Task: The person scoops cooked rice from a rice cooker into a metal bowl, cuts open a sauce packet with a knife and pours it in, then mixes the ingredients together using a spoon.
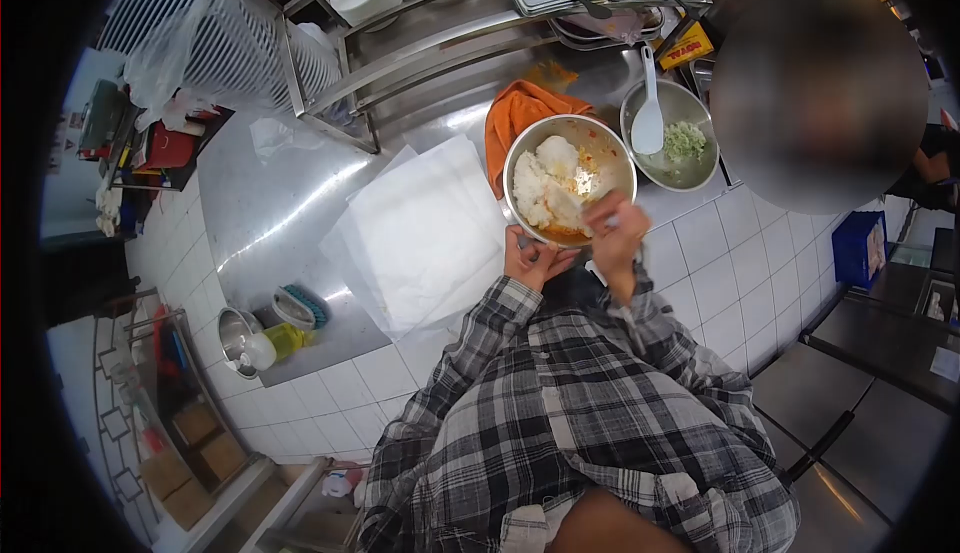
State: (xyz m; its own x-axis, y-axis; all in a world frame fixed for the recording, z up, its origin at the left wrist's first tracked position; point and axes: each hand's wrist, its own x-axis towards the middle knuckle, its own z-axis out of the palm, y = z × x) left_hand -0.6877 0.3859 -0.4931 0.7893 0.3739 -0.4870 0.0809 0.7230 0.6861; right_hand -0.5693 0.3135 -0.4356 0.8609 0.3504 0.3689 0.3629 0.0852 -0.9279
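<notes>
A steel mixing bowl [512, 165] stands at the edge of the steel counter. In it lies white rice [540, 188] with an orange-red sauce along the bottom and side. My left hand [537, 259] grips the near rim of this bowl. Over its right near side, my right hand [618, 236] is closed around a utensil whose pale blade reaches into the rice; its handle is mostly hidden by my fingers. To the right, a second steel bowl [712, 168] holds chopped pale-green food [684, 141] and a white rice paddle [648, 125] leaning on its rim.
An orange cloth [515, 118] lies behind the mixing bowl. White paper sheets [420, 223] cover the counter to the left. Farther left are a brush [300, 307], a bottle of yellow liquid [285, 341] and a small steel bowl [236, 328]. Another person stands at right.
</notes>
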